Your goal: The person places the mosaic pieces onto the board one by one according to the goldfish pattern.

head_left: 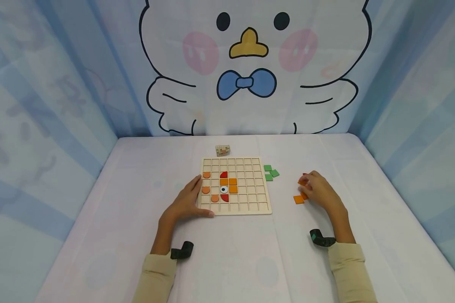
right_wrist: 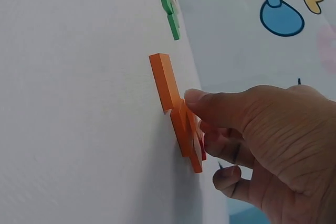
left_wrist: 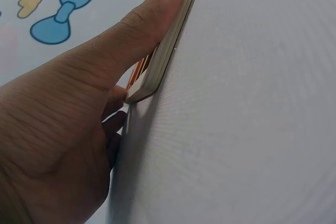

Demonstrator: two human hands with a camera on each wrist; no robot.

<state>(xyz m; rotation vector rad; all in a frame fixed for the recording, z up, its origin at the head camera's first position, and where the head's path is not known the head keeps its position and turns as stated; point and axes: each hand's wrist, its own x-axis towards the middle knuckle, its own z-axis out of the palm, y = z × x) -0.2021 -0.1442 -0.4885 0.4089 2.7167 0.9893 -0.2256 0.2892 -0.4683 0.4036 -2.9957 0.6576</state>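
Observation:
A light wooden grid board (head_left: 250, 185) lies on the table. My left hand (head_left: 187, 200) rests against its near left corner, thumb along the front edge and fingers along the left side. In the left wrist view the thumb (left_wrist: 163, 6) touches the board's edge (left_wrist: 168, 43). On the board are orange discs (head_left: 206, 174), orange squares (head_left: 233, 189), red rounded pieces (head_left: 224, 197) and an eye piece (head_left: 224, 190). To the right, my right hand (head_left: 320, 191) pinches at an orange square tile (head_left: 301, 182) among loose orange tiles (head_left: 298, 199). A red piece (right_wrist: 203, 148) shows behind its fingers.
Green tiles (head_left: 268, 177) lie beside the board's right edge. Behind the board is a small patterned piece (head_left: 223, 150), too small to make out. A cartoon-printed curtain (head_left: 246, 113) rises at the table's back, with blue curtains on both sides.

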